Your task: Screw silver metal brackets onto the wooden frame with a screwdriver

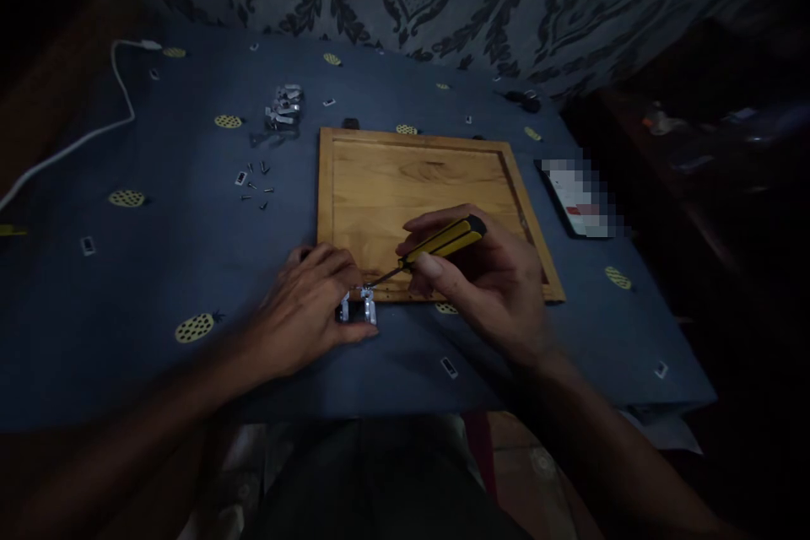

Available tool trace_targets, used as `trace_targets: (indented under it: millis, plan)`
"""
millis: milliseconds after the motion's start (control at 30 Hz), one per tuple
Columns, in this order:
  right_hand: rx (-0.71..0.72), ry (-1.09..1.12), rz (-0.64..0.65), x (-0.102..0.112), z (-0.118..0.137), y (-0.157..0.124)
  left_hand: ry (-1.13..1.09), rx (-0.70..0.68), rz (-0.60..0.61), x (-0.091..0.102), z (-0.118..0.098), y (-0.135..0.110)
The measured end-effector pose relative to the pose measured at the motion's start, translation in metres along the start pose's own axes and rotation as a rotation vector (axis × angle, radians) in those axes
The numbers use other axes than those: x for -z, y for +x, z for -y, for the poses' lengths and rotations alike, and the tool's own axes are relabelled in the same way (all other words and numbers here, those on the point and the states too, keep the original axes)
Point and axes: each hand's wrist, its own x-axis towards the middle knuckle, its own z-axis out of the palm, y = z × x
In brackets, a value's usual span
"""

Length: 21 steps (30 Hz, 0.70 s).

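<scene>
A framed wooden panel [418, 186] lies flat on the table. At its near left corner sits a shiny metal hinge [369, 308], partly covered by my left hand [310, 304]. The left fingers press over the panel's corner while the thumb lies along the hinge's near side. My right hand [487, 278] is closed around a yellow and black screwdriver [446, 243]. The tool slants down to the left, its tip at the hinge's upper end. Whether a screw sits under the tip is too small to tell.
Several loose screws [263, 168] lie left of the panel on the blue tablecloth [190, 261]. Behind them is a small pile of metal hinges [284, 108]. A phone [579, 198] rests to the right, and a white cable [123, 89] runs along the left.
</scene>
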Motion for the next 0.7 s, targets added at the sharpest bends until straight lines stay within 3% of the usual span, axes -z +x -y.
trace_targets:
  millis: [133,333,533,700]
  plan:
    - [0.015,-0.019,0.065,0.005,-0.002,-0.002,-0.009,0.005,0.018,0.001,0.0,0.0]
    - [0.068,-0.127,0.004,-0.005,-0.007,0.001,0.003,0.013,0.045,0.003,-0.001,-0.001]
    - [0.028,-0.058,-0.001,-0.011,-0.007,0.004,0.015,0.01,0.024,0.001,-0.002,0.0]
    - [0.035,0.017,0.119,-0.002,-0.001,0.002,0.009,0.015,0.026,0.0,0.0,0.0]
